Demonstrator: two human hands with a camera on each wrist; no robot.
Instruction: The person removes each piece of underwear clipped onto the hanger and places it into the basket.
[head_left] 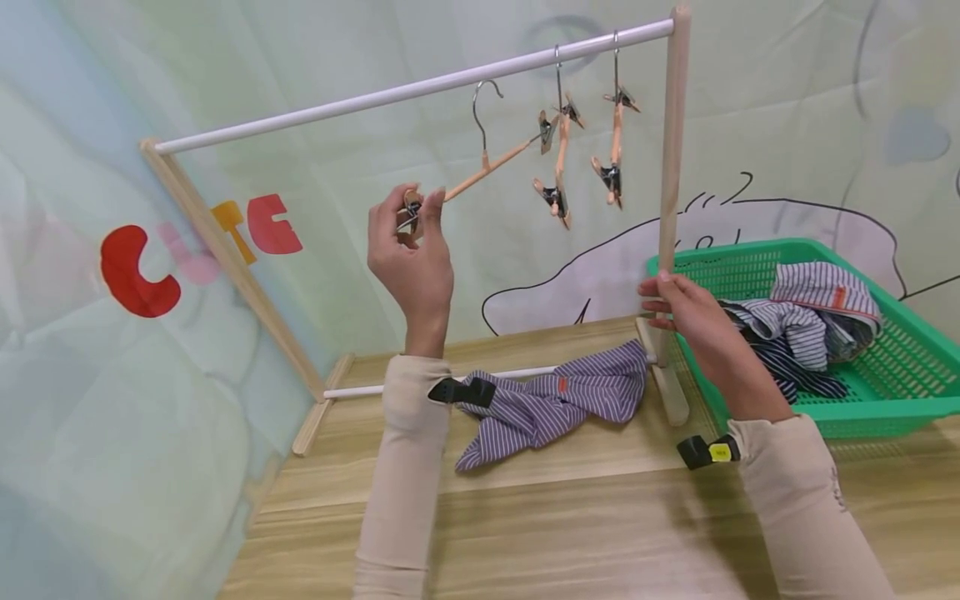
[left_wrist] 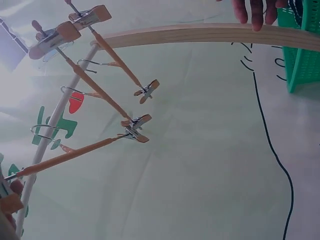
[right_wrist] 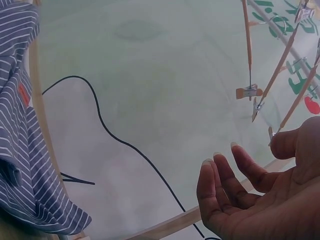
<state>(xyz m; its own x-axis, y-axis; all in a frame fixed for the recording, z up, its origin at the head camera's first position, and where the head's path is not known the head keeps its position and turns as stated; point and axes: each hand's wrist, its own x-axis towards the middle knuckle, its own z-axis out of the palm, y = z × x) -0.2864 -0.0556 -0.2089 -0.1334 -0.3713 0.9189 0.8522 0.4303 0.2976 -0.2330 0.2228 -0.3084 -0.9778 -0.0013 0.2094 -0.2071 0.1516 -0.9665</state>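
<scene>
My left hand (head_left: 412, 250) pinches the clip at the near end of a wooden clip hanger (head_left: 486, 169). That hanger's metal hook shows just below the white rail (head_left: 420, 89) in the head view, and its other clip hangs free. Beside the rack's right post (head_left: 672, 150) my right hand (head_left: 697, 325) has its fingers loosely bent, with nothing in them. In the right wrist view the same hand (right_wrist: 250, 195) lies palm up. On the table beneath the rail lies a crumpled purple-striped garment (head_left: 540, 408) with a small orange tag.
Two more clip hangers, one left (head_left: 561, 158) and one right (head_left: 617, 146), hang from the rail near the right post. A green basket (head_left: 892, 417) holding striped clothes (head_left: 813, 321) stands right of the rack. Behind everything hangs a printed cloth backdrop (head_left: 337, 275).
</scene>
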